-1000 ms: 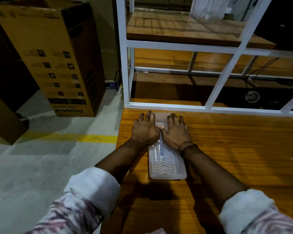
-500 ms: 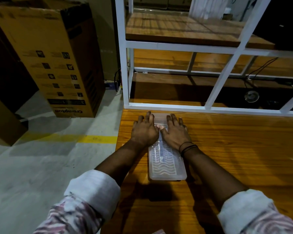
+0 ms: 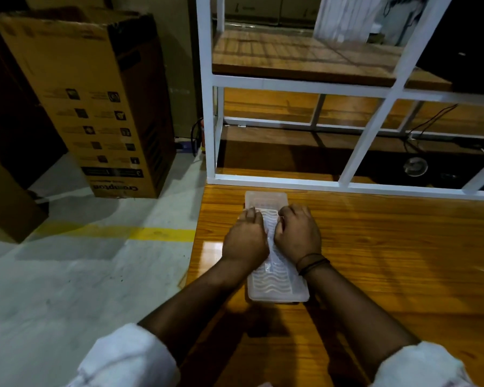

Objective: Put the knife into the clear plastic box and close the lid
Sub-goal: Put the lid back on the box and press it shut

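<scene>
A clear plastic box (image 3: 277, 280) lies flat on the wooden table (image 3: 389, 261), long side running away from the person, its far end close to the white frame (image 3: 263, 180) at the table's back edge. The lid (image 3: 266, 201) appears to be down over it, its wavy ribbing showing at both ends. Both hands rest on top of the middle stretch: the left hand (image 3: 245, 241) over the left half, the right hand (image 3: 298, 236) over the right half, with a narrow strip of lid bare between them. The fingers of each hand are curled under and bunched together, knuckles up, pressing on the lid rather than pinching anything; whether the fingertips hook over the side edges cannot be told. A pale long shape under the lid between the hands may be the knife, but it is too faint to be sure. The box looks light and thin-walled, likely to flex in the middle and to slide on the glossy tabletop, so pressure is probably best placed along the rim and corners where a snap fit would seat, not at the centre. The plastic seems smooth and a little slippery, and a hard push could crack or bow it.
</scene>
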The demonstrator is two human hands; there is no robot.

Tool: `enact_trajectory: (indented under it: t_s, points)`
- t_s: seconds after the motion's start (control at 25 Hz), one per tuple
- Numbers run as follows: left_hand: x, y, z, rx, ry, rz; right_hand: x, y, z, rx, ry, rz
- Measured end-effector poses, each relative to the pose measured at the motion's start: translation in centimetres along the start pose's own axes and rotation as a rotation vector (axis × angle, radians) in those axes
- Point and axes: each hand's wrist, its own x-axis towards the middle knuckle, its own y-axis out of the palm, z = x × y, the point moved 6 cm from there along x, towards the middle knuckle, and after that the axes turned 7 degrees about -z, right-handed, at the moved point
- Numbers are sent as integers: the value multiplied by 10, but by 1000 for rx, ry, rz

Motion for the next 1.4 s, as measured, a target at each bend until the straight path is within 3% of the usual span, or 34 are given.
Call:
enact_trajectory:
  t_s: [0.16,0.68,0.92,1.4]
  points:
    - [-11,9,-2,-40,-10,26,-30,-1,0,74,-35,-61]
    - [-20,-7,-2,-128,-71,-69,-38,-6,1,105,45,16]
    - [-43,-3,-14,-49,-140,79,-49,-17,10,115,19,71]
    - [-53,-6,-13,-74,-143,-68,-65,-15,13,166,77,113]
